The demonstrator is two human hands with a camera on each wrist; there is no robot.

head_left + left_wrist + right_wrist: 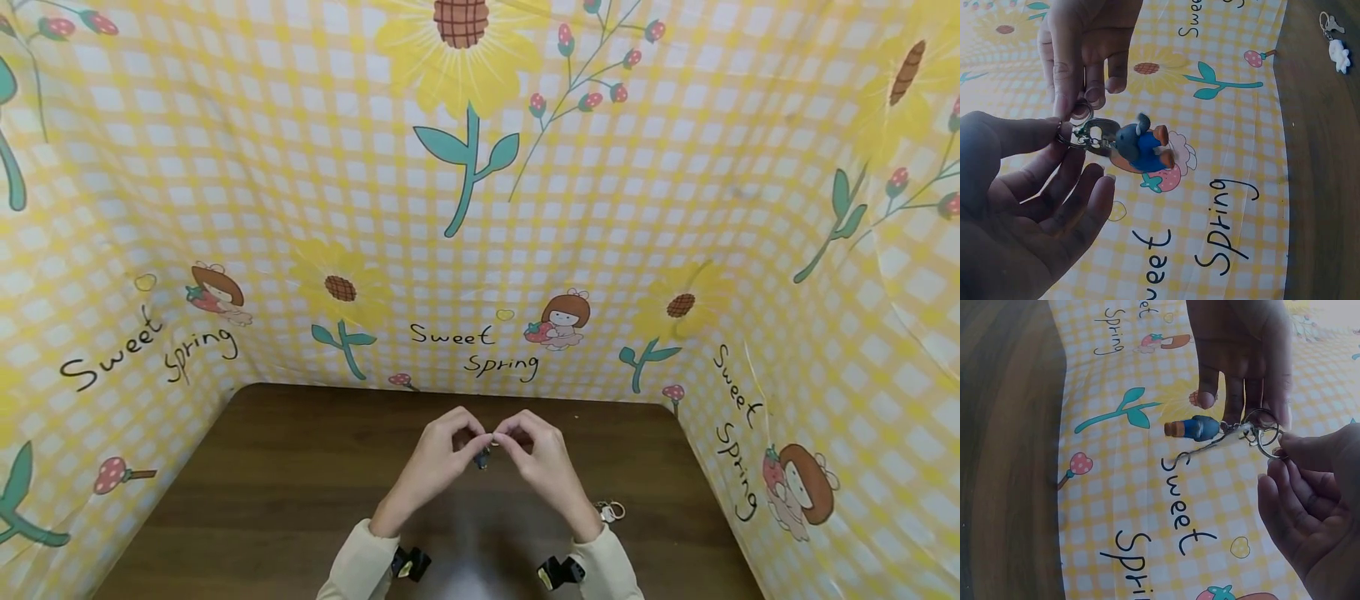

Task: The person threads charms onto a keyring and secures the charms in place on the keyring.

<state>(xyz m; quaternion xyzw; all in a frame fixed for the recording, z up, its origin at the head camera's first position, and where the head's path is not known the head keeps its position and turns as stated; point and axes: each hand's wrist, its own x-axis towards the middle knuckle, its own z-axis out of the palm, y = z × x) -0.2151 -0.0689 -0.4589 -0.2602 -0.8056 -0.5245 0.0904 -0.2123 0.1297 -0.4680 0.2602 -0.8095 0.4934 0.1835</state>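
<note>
Both hands meet in front of me over the table. My left hand point(442, 454) pinches a metal split ring point(1066, 139) between thumb and index finger. From the ring's chain hangs a keychain figurine point(1142, 145), a dark blue-grey animal in blue with brown feet. My right hand point(538, 457) pinches a ring point(1266, 449) that crosses the left hand's ring, fingertips close to the left ones. A thin, flat grey piece point(1207, 450) hangs beside the figurine, seen edge-on in the right wrist view. The remaining fingers of both hands are loosely bent.
Another keychain with a white figurine point(1339, 56), a ring and a small key point(1335, 25) lies on the brown wooden table point(285, 492), beside the right wrist in the head view. Yellow checked cloth point(247, 183) encloses the table at the back and both sides.
</note>
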